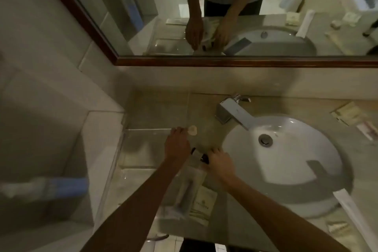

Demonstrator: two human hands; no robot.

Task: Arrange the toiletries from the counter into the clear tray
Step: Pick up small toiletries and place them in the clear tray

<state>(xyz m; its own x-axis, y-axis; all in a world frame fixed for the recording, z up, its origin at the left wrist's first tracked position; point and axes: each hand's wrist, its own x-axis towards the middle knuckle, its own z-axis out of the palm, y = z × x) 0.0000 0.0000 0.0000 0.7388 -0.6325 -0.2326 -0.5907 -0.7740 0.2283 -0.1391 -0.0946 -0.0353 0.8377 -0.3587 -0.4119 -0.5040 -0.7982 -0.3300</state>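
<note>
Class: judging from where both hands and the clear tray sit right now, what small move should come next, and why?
Probably slide the small dark-capped bottle, pinched between the left hand and right hand, leftward over the clear plastic tray: it seems to lie at the tray's right edge, and the tray looks mostly bare.

The blurred blue-and-white tube-like object (pixel 47 188) at the lower left of the frame is too smeared to identify. The small dark-capped item (pixel 201 156) at centre is mostly covered by the right hand (pixel 219 164), so its shape stays unclear. The clear plastic sachet (pixel 189 188) below it is partly crossed by the left forearm, and its contents are indistinct. At the right edge, the cream paper packet (pixel 347 115) has unreadable print, and the long white wrapped stick (pixel 356 217) is cut off by the frame's lower right corner.
</note>
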